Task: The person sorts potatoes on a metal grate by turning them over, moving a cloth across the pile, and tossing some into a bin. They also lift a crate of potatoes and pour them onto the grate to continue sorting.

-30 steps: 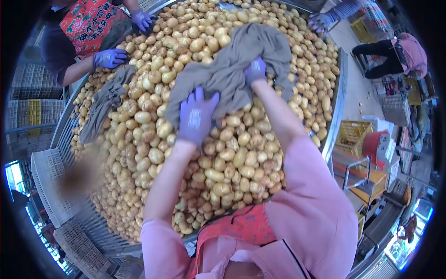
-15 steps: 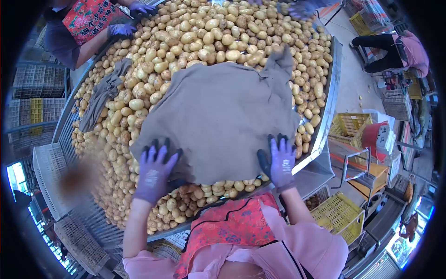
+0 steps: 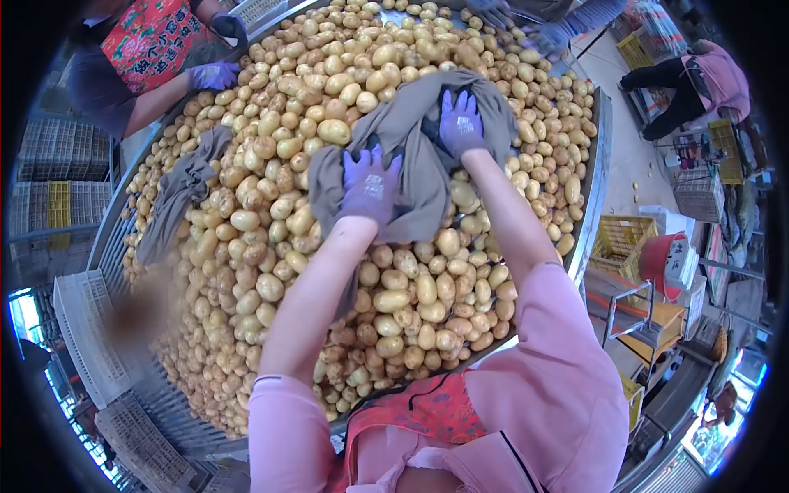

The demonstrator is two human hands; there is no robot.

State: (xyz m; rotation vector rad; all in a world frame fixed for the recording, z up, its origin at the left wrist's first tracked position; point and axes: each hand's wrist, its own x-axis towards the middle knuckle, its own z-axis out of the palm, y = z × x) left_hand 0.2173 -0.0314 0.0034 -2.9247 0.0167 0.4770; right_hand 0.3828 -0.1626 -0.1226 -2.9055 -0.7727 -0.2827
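A bunched grey cloth (image 3: 411, 111) lies over a heap of potatoes (image 3: 403, 296). My left hand (image 3: 370, 187), in a purple glove with dark fingertips, presses on the near left part of the cloth, fingers spread. Farther forward and to the right, my right hand (image 3: 462, 127) wears a matching glove and rests on the cloth, with fingers stretched out and the thumb apart. Folds rise between and around both hands. The undersides of the fingers are hidden.
A metal-edged sorting table (image 3: 593, 172) bears the heap. Another grey cloth (image 3: 177, 193) lies at left. A co-worker's gloved hand (image 3: 215, 76) touches potatoes at upper left; other gloved hands work at the far edge. A white crate (image 3: 90, 329) and a yellow crate (image 3: 620, 242) flank the table.
Both my hands have moved forward and closer together, pushing the cloth away from me. Spread wide before, it is now bunched, and the potatoes nearer me are uncovered.
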